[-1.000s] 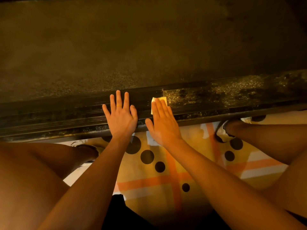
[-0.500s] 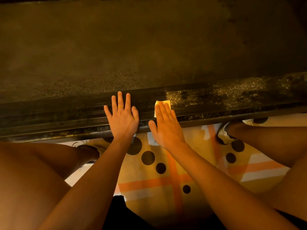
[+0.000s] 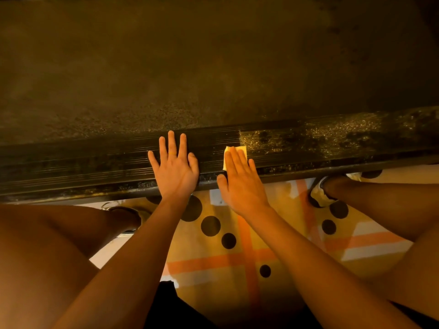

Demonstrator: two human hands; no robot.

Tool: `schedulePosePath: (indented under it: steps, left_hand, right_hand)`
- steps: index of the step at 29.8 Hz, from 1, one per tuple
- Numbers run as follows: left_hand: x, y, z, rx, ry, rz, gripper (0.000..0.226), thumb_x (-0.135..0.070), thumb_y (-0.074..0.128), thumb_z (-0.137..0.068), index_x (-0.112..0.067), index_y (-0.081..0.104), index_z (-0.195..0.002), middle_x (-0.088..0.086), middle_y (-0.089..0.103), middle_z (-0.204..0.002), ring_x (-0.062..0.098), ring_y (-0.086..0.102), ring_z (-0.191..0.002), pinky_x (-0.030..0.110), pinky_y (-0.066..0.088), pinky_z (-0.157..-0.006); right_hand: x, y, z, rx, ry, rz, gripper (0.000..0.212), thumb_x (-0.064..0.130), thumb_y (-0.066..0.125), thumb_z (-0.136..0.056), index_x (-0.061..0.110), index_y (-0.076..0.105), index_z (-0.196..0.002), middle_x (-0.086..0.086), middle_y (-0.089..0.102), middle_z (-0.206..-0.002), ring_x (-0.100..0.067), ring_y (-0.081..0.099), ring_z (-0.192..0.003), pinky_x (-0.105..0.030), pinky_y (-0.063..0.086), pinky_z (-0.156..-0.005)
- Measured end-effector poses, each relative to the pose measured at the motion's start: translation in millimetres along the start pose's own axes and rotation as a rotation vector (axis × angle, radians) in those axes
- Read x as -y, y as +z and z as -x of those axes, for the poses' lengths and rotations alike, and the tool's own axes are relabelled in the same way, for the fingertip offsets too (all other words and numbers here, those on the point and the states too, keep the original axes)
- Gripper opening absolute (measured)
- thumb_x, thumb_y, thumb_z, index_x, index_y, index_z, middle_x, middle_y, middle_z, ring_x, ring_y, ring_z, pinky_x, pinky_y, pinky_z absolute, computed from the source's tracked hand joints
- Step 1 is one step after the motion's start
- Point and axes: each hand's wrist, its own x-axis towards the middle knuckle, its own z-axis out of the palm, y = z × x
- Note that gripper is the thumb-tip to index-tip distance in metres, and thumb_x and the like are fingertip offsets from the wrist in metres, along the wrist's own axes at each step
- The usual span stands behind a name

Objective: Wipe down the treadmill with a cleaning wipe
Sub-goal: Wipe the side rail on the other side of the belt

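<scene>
Person squatting at the long edge of the treadmill [image 3: 308, 96], both arms out in front.

- Right hand [image 3: 240, 181]: flat, palm down, fingers [image 3: 234, 160] straight and together. No closed grip, it just presses the wipe [image 3: 241, 149] onto the ribbed side rail [image 3: 95, 162]. The wipe is small, pale and folded square, mostly hidden under the fingers. Only its far edge and a sliver on the left show.
- Left hand [image 3: 174, 167]: flat on the same rail just beside the right one, not touching it. Fingers slightly spread, grip wide, holding nothing. Heel of the palm sits at the rail's near edge.
- Rail surface: left of the wipe it's dark and even, ribs clearly visible. Right of the wipe it's speckled with bright flecks and dark blotches. The boundary runs roughly at the wipe's right edge.
- Belt [image 3: 213, 55]: beyond the rail, dull and grainy, grittier near the rail. Can't tell dust from texture in this warm, dim light.
- Floor: patterned rug [image 3: 247, 262] under the person, orange stripes and black dots, running up to the treadmill's base.
- Feet: right shoe [image 3: 318, 193] and left shoe [image 3: 126, 213] planted by the rail's lower edge, 1 either side of the arms. Bare knees are at both frame edges, dark shorts [image 3: 166, 307] at the bottom.
</scene>
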Motion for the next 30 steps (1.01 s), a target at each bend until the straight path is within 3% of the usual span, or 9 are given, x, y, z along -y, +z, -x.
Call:
schedulePosePath:
  steps: [6,13,20,27,30]
  left_hand:
    - [-0.2,-1.1,-0.3,0.003,0.009,-0.004,0.057,-0.044,0.020,-0.105,-0.028,0.020,-0.159,0.004,0.014,-0.168,0.027,0.006,-0.155,0.058,0.007,-0.122]
    - [-0.8,-3.5,-0.1,0.019,0.002,0.005,0.057,-0.045,0.019,-0.104,-0.029,0.020,-0.159,0.004,0.013,-0.168,0.027,0.005,-0.155,0.059,0.008,-0.122]
    - [-0.1,-3.4,0.1,0.021,0.008,0.010,0.057,-0.045,0.018,-0.104,-0.029,0.017,-0.159,0.004,0.012,-0.168,0.027,0.004,-0.155,0.059,0.008,-0.122]
    - [0.3,-0.6,0.0,0.018,-0.003,0.008,0.058,-0.045,0.018,-0.104,-0.029,0.018,-0.159,0.003,0.012,-0.168,0.026,0.005,-0.155,0.059,0.008,-0.122]
    - [0.3,-1.5,-0.7,0.019,0.000,0.001,0.058,-0.046,0.017,-0.104,-0.029,0.017,-0.159,0.003,0.011,-0.168,0.026,0.004,-0.155,0.058,0.007,-0.123]
  right_hand:
    - [3.1,-23.0,-73.4,-0.006,0.041,0.015,0.068,0.045,0.022,-0.107,0.008,0.002,-0.161,-0.010,-0.001,-0.169,-0.026,-0.003,-0.156,-0.046,0.000,-0.126]
    - [-7.7,-2.6,-5.3,-0.011,0.026,-0.047,0.070,0.043,0.028,-0.106,0.013,-0.002,-0.161,-0.007,-0.005,-0.169,-0.022,-0.010,-0.155,-0.040,-0.007,-0.124]
    - [-3.1,-20.8,-72.2,0.000,0.049,-0.019,0.071,0.045,0.027,-0.107,0.009,-0.002,-0.161,-0.010,-0.005,-0.169,-0.025,-0.007,-0.156,-0.042,-0.004,-0.125]
    - [-4.7,2.9,3.5,-0.029,0.025,-0.030,0.072,0.045,0.029,-0.106,0.011,-0.003,-0.161,-0.007,-0.007,-0.169,-0.023,-0.011,-0.155,-0.040,-0.004,-0.125]
    - [-7.8,-5.7,-27.0,-0.043,0.033,0.005,0.069,0.042,0.027,-0.107,0.010,-0.001,-0.161,-0.009,-0.002,-0.169,-0.024,-0.006,-0.156,-0.039,-0.004,-0.124]
